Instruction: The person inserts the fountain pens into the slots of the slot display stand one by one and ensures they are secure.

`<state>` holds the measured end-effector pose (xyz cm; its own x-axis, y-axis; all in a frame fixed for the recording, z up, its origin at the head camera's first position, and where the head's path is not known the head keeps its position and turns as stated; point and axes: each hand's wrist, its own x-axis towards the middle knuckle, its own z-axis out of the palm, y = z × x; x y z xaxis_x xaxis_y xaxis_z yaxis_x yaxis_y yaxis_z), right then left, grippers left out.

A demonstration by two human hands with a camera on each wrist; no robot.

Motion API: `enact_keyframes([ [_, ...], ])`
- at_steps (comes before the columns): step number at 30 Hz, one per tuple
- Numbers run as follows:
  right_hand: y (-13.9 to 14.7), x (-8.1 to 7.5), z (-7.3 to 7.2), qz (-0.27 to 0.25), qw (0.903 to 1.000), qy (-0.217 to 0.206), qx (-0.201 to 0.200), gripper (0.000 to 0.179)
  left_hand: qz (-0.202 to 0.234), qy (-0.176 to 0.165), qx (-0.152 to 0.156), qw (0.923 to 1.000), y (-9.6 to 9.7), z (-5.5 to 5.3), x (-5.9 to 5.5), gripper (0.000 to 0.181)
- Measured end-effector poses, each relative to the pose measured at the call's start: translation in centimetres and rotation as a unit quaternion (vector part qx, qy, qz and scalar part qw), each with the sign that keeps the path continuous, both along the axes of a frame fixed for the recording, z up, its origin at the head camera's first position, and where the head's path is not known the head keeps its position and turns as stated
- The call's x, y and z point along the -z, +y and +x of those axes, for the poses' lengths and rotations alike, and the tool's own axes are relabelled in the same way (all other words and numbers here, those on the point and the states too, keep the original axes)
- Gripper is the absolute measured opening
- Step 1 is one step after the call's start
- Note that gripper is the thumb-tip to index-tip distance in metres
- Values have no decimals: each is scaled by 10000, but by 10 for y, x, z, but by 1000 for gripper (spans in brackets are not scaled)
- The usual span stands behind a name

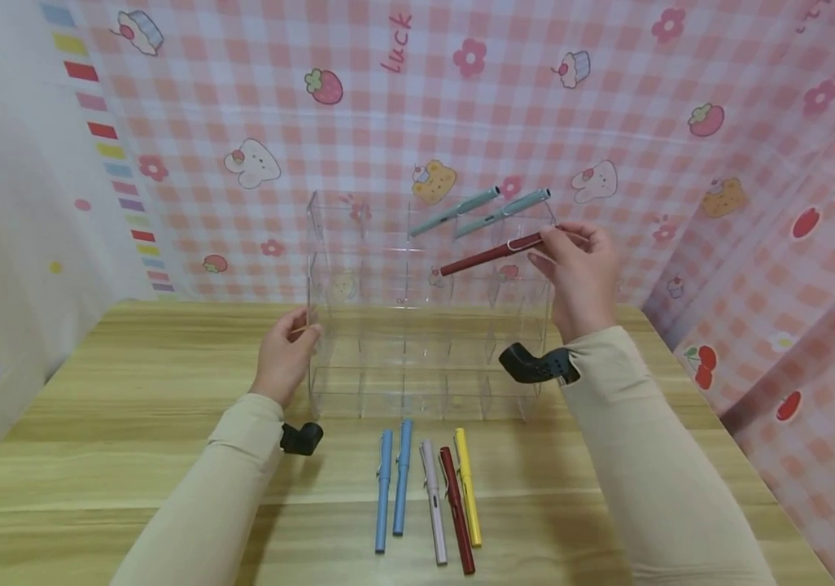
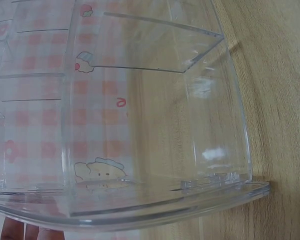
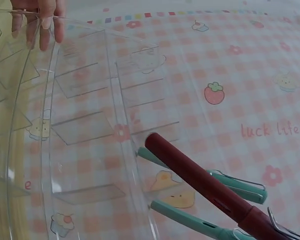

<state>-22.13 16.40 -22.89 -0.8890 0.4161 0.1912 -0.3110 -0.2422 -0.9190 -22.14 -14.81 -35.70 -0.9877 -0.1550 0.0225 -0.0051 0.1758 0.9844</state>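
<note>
My right hand (image 1: 582, 277) pinches a dark red pen (image 1: 491, 256) by its capped end, thumb in front. The pen slants with its far end down to the left, in front of the upper compartments of a clear acrylic rack (image 1: 381, 394). Two teal pens, one on the left (image 1: 454, 213) and one on the right (image 1: 503, 214), lean in the rack's top row; the red pen crosses over one of them in the right wrist view. Gripping the rack's left side panel is my left hand (image 1: 283, 354), whose fingertips (image 3: 46, 22) straddle the edge in the right wrist view.
On the wooden table (image 1: 168, 391) before the rack lie two blue pens (image 1: 384, 492) (image 1: 403, 480), a lilac pen (image 1: 434, 505), another dark red pen (image 1: 457, 513) and a yellow pen (image 1: 468, 488). A pink checked cloth (image 1: 242, 98) hangs close behind the rack.
</note>
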Motion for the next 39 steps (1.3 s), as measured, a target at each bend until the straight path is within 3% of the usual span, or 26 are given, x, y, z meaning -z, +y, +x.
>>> enact_keyframes([
  [7, -11, 5, -9, -298, 9995, 3, 100, 17, 7, -17, 2, 10000, 0, 1, -1, 49],
  [20, -34, 29, -20, 256, 9992, 80, 290, 17, 10, 6, 0, 10000, -2, 2, 2, 49],
  [28, -44, 36, -21, 585, 9981, -5, 176, 17, 17, -16, 31, 10000, -1, 1, 1, 51],
  [39, -52, 42, -26, 630, 9978, -42, 192, 19, 29, 38, -18, 10000, -1, -1, 2, 49],
])
